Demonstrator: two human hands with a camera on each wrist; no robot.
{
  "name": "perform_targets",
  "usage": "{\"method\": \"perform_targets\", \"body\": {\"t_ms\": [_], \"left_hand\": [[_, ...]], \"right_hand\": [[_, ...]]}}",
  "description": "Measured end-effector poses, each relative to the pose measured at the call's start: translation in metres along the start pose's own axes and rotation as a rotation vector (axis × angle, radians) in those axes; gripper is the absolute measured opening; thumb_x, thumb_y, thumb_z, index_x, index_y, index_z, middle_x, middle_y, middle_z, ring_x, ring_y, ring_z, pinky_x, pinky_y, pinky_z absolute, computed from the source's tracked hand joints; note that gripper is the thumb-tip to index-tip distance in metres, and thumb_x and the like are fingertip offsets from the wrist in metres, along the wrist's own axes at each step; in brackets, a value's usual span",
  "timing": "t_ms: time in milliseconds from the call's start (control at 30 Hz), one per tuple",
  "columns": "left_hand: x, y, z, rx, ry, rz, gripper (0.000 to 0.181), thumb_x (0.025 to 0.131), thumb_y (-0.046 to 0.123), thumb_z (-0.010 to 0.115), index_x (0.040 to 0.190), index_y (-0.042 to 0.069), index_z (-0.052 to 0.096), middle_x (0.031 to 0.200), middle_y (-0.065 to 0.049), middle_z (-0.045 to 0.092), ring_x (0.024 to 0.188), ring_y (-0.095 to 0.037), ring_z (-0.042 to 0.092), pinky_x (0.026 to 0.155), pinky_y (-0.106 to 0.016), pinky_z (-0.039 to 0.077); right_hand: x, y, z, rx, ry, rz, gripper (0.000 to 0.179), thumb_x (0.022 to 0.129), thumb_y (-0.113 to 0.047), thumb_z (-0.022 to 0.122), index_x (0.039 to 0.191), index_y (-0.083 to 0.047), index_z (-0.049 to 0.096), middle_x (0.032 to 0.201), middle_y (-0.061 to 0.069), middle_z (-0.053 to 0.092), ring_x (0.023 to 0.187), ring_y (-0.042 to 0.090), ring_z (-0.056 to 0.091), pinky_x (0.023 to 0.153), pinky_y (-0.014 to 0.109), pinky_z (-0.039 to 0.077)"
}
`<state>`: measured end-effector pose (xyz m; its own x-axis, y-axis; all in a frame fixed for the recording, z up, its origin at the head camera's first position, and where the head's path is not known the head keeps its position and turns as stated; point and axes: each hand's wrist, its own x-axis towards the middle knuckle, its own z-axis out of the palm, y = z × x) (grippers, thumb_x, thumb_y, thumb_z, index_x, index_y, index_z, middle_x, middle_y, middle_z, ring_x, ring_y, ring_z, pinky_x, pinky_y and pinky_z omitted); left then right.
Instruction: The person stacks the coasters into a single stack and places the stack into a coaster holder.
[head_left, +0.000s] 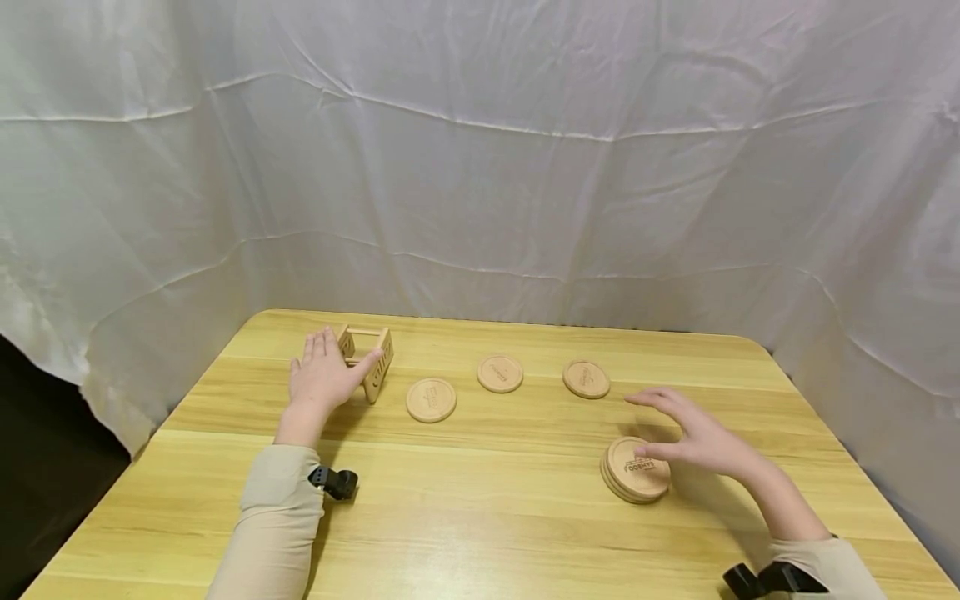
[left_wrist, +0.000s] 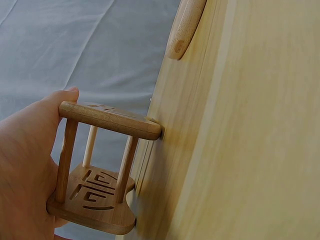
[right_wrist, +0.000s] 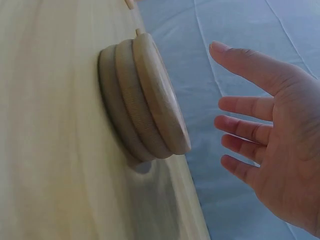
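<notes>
A slatted wooden coaster holder (head_left: 378,367), two cut-out side panels joined by thin rods, stands at the table's left rear. My left hand (head_left: 322,375) holds it across, thumb at the right panel and fingers at the left one. The left wrist view shows the holder (left_wrist: 92,215) against the palm, with no coaster inside. On the right, a stack of three round wooden coasters (head_left: 637,471) lies on the table. My right hand (head_left: 705,437) hovers beside and above that stack, thumb and fingers spread. In the right wrist view a gap separates the fingers from the stacked coasters (right_wrist: 142,100).
Three single coasters lie flat between the hands: a left one (head_left: 431,400), a middle one (head_left: 500,373) and a right one (head_left: 587,379). The wooden table (head_left: 465,517) meets a pale hanging cloth (head_left: 480,208) at its back and sides.
</notes>
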<state>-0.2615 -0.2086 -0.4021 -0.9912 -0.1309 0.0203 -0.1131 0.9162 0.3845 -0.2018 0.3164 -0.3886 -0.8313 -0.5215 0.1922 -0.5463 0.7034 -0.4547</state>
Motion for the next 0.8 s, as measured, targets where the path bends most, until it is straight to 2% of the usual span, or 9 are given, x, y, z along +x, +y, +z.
{"method": "perform_targets", "body": {"t_ms": [200, 500, 800], "left_hand": [[0.000, 0.000, -0.001, 0.000, -0.005, 0.000, 0.114, 0.087, 0.081, 0.027, 0.152, -0.008, -0.004, 0.159, -0.031, -0.002, 0.148, -0.049, 0.002, 0.117, -0.068, 0.005], [0.000, -0.001, 0.000, -0.007, -0.004, 0.001, 0.115, 0.087, 0.082, 0.026, 0.152, -0.009, -0.003, 0.159, -0.032, -0.002, 0.148, -0.049, 0.002, 0.117, -0.068, 0.004], [0.000, 0.000, 0.000, -0.006, -0.002, 0.001, 0.113, 0.088, 0.080, 0.028, 0.152, -0.009, -0.003, 0.159, -0.031, -0.002, 0.148, -0.049, 0.002, 0.118, -0.068, 0.004]], "right_hand": [[0.011, 0.003, -0.003, -0.002, 0.018, -0.021, 0.066, 0.080, -0.030, 0.080, 0.136, -0.007, 0.053, 0.135, 0.020, 0.052, 0.125, 0.039, 0.048, 0.100, 0.065, 0.040], [0.027, 0.014, -0.002, 0.029, 0.007, 0.009, 0.067, 0.083, -0.031, 0.077, 0.139, -0.007, 0.051, 0.138, 0.020, 0.049, 0.128, 0.042, 0.045, 0.102, 0.070, 0.036], [0.044, 0.025, -0.001, -0.014, 0.065, 0.006, 0.068, 0.081, -0.029, 0.079, 0.138, -0.003, 0.051, 0.135, 0.023, 0.050, 0.124, 0.044, 0.047, 0.100, 0.069, 0.038]]}}
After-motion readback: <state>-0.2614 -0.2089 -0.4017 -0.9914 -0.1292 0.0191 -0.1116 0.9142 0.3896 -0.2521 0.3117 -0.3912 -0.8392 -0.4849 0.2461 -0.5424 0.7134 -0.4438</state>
